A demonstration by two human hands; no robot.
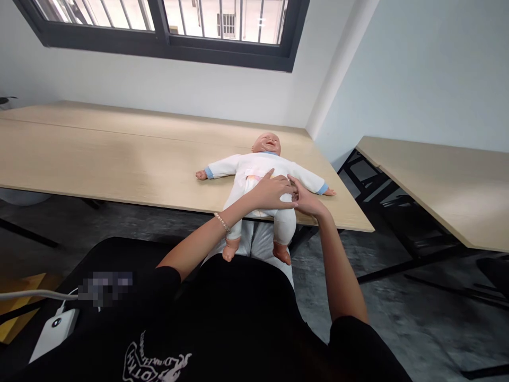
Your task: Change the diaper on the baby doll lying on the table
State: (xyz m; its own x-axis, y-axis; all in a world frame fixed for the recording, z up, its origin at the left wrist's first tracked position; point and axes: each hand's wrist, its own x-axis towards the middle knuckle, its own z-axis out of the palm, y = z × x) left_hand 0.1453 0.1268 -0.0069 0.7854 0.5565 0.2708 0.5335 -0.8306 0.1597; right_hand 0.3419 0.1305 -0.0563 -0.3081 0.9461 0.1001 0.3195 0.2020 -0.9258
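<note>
A baby doll point(254, 162) lies on its back at the table's front edge, arms spread and lower legs hanging over. It wears a white top with blue cuffs and white leggings point(284, 225). Part of a white diaper point(251, 183) with coloured print shows at its waist. Across the doll's belly lies my left hand point(275, 192), thumb apart and fingers stretched over the diaper's front. My right hand point(307, 200) is at the hip on the right, its fingers curled in at the diaper's side. The fingertips of both hands meet there, and what lies between them is partly hidden.
The doll rests on a long wooden table point(131, 159) against the wall under a barred window point(222, 21). Another table point(445, 185) stands to the right across a gap. At lower left, a white device point(55, 331) with a cable lies on a black surface.
</note>
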